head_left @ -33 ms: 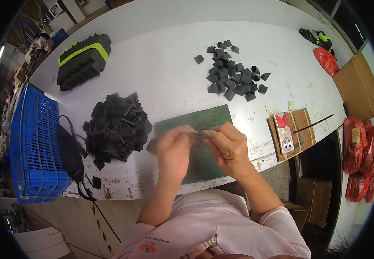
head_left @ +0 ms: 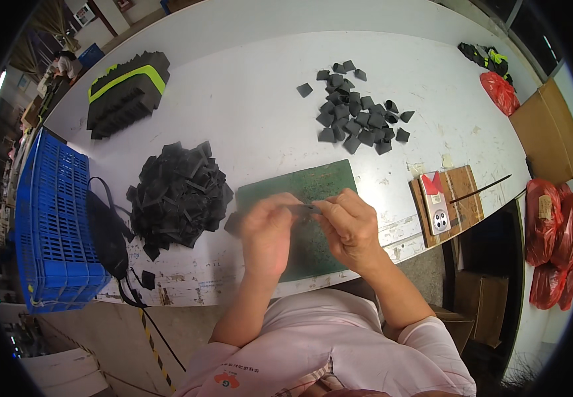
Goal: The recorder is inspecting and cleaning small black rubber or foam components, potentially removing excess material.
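Over the green cutting mat [head_left: 329,175], both hands meet at a small dark grey piece [head_left: 307,208], thin and fabric-like. My right hand [head_left: 352,228] pinches one end between thumb and fingertips. At the other end, my left hand [head_left: 266,228] is closed on it, somewhat blurred by motion. Another dark piece [head_left: 232,225] lies by the mat's left edge, partly behind the left hand. To the left rises a heap of flat black pieces [head_left: 180,195]. Beyond the mat are scattered several small, dark, pocket-shaped pieces [head_left: 356,112], some showing an opening.
A blue plastic crate [head_left: 58,225] stands at the left edge, a black strapped item [head_left: 108,231] against it. Back left is a dark stack with a yellow-green band [head_left: 128,89]. On the right, a phone [head_left: 436,205] and a thin dark rod [head_left: 482,189] lie on a wooden board [head_left: 462,215].
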Tool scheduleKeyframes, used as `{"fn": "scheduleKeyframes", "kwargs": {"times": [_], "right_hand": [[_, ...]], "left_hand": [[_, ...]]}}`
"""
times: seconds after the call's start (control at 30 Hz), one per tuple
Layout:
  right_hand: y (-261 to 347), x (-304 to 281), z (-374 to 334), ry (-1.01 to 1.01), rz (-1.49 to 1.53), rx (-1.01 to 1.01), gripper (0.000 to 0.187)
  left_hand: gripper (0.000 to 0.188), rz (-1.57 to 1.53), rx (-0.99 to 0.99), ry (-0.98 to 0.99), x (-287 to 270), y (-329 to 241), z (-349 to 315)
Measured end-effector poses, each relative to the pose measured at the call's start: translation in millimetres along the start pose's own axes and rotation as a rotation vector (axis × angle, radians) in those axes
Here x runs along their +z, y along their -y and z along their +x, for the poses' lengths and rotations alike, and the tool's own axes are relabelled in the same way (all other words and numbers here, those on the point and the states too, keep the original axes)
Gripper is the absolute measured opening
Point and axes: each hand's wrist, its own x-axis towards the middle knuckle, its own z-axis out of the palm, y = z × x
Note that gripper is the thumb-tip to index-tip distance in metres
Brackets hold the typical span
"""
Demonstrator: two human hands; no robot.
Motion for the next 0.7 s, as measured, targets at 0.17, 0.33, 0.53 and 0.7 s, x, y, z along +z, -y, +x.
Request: {"fn": "scheduleKeyframes", "kwargs": {"times": [0.17, 0.33, 0.53, 0.7], "right_hand": [[-0.5, 5.1, -9.3, -0.014, -0.069, -0.012, 0.021], [10.2, 5.4, -2.2, 0.060, -0.194, -0.026, 0.019], [-2.6, -10.6, -0.9, 0.175, -0.025, 0.094, 0.014], [-25.5, -20.7, 37.0, -0.099, 0.486, 0.709, 0.046]], "left_hand": [[0.010, 0.183, 0.061, -0.011, -1.8, -0.2, -1.9], [0.014, 0.253, 0.042, -0.081, -4.2, -2.2, 0.5], [0.007, 0.427, 0.109, -0.056, -3.7, -2.4, -9.2], [0.017, 1.341, 0.241, -0.643, -85.8, 4.1, -32.7]]}}
